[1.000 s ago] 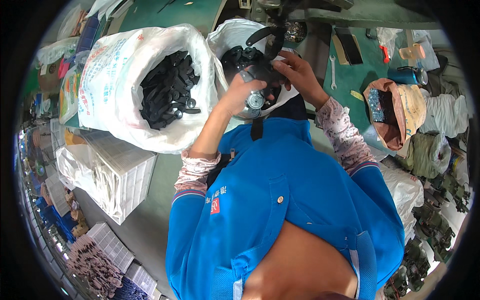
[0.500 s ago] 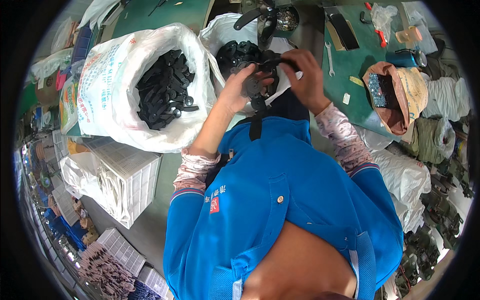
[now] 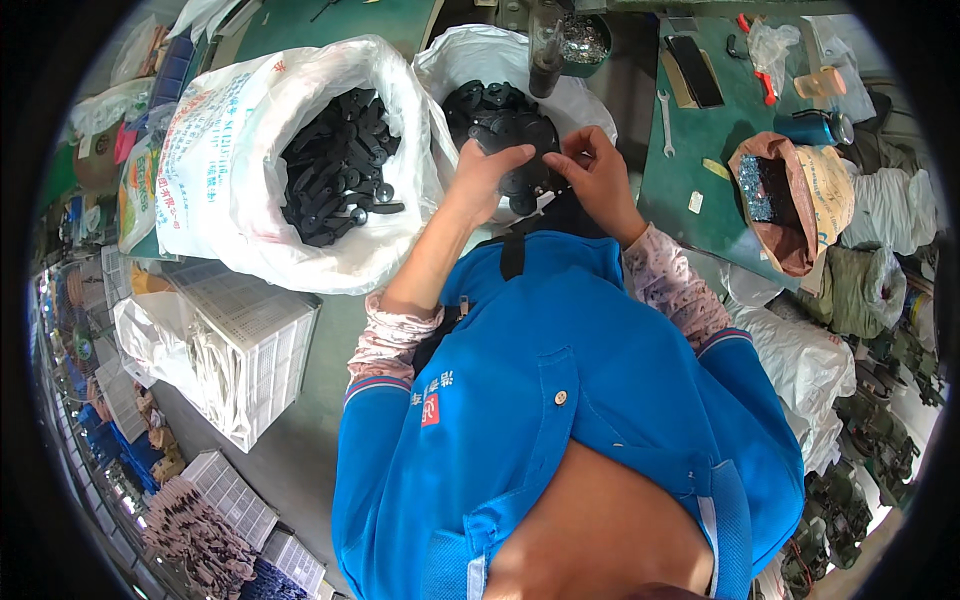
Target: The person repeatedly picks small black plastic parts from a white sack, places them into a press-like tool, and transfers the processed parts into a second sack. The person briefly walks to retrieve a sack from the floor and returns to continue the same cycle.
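Note:
My left hand (image 3: 484,178) is closed around a black plastic part (image 3: 522,180) with rounded ends, its thumb stretched across the top. Close to its right side, my right hand (image 3: 597,176) pinches thumb and forefinger together at the part's edge; whatever lies between those fingertips is too small to make out. Both hands are over the near side of a white woven bag (image 3: 592,108) with black plastic parts (image 3: 486,104) inside. To the left, a larger white bag (image 3: 225,165) stands wide open, filled with long black parts (image 3: 340,160) with round ends.
A metal post (image 3: 546,50) rises behind the hands, beside a round tub (image 3: 585,42) of small metal pieces. On the green table (image 3: 690,235) at right lie a wrench (image 3: 667,125), a brown bag (image 3: 745,165) and a blue bottle (image 3: 808,128). A white crate (image 3: 275,350) is at lower left.
My right hand has lowered, and the dark piece in its fingers no longer shows. My left thumb has swung across the part. Black pieces near the metal post are gone from there.

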Demonstrator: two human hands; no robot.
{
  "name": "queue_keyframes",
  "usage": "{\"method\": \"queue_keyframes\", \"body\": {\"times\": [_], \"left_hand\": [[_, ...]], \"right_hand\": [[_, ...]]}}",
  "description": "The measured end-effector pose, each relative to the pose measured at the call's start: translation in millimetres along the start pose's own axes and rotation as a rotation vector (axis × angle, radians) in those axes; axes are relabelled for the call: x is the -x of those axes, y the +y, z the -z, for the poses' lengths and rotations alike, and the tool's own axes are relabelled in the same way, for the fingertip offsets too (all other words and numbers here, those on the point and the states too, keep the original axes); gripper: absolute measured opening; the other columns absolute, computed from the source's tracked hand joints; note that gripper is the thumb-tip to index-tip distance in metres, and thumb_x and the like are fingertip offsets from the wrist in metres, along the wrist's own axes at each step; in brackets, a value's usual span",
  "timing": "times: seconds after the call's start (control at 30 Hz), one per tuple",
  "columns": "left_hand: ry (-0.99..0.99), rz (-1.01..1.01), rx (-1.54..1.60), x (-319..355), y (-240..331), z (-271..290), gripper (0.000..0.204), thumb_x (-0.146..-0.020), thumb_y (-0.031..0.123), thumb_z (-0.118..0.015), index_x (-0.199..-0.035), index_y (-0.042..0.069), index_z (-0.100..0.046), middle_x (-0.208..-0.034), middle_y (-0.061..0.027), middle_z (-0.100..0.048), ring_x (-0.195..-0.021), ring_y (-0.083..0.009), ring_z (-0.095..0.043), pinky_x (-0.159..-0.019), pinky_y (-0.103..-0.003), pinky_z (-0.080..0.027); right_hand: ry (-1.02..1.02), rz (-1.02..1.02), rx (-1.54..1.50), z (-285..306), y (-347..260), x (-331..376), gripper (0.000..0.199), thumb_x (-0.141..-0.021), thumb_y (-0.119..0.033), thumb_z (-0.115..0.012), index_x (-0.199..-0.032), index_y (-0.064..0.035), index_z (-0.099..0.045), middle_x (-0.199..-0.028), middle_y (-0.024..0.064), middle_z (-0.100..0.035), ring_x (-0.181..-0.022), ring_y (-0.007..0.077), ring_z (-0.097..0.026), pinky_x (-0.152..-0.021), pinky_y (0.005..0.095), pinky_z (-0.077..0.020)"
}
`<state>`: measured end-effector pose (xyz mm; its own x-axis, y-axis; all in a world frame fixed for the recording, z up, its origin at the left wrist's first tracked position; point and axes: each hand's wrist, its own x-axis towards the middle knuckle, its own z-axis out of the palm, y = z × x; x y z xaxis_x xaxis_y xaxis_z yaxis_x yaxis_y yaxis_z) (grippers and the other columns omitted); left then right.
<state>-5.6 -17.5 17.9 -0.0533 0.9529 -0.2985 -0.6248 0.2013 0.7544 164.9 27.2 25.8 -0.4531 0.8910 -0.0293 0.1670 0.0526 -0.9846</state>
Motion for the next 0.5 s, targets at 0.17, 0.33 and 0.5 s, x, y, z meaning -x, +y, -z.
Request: {"method": "queue_keyframes", "body": {"times": [0.17,0.33,0.5], "left_hand": [[0.029,-0.031,-0.106,0.0,7.0,-4.2,0.027,-0.075,-0.005,-0.064,-0.101,-0.001,-0.058,-0.092,-0.0088,-0.065,-0.076,-0.0171,-0.064,-0.071,-0.028,-0.053],[0.027,-0.096,-0.239,-4.5,3.2,-1.7,0.032,-0.072,-0.006,-0.067,-0.102,0.000,-0.057,-0.092,-0.0085,-0.065,-0.076,-0.0165,-0.064,-0.070,-0.028,-0.053],[0.027,-0.177,-0.327,-7.7,0.2,-1.1,0.033,-0.073,0.000,-0.071,-0.102,0.000,-0.056,-0.092,-0.0083,-0.064,-0.077,-0.0172,-0.064,-0.068,-0.029,-0.052]], "right_hand": [[-0.077,-0.197,-0.392,11.8,-8.4,-7.8,0.029,-0.086,-0.008,-0.059,-0.111,0.0038,-0.049,-0.086,0.0082,-0.060,-0.069,0.0113,-0.057,-0.063,0.0228,-0.0474],[-0.170,-0.085,-0.248,17.6,-21.8,-19.6,0.030,-0.094,-0.017,-0.049,-0.118,0.0008,-0.052,-0.086,0.0058,-0.061,-0.066,0.0082,-0.050,-0.058,0.0197,-0.0400],[-0.176,-0.054,-0.121,20.9,-25.8,-29.5,0.030,-0.091,-0.012,-0.055,-0.118,-0.0015,-0.058,-0.083,0.0036,-0.061,-0.071,0.0084,-0.056,-0.058,0.0196,-0.0431]]}}
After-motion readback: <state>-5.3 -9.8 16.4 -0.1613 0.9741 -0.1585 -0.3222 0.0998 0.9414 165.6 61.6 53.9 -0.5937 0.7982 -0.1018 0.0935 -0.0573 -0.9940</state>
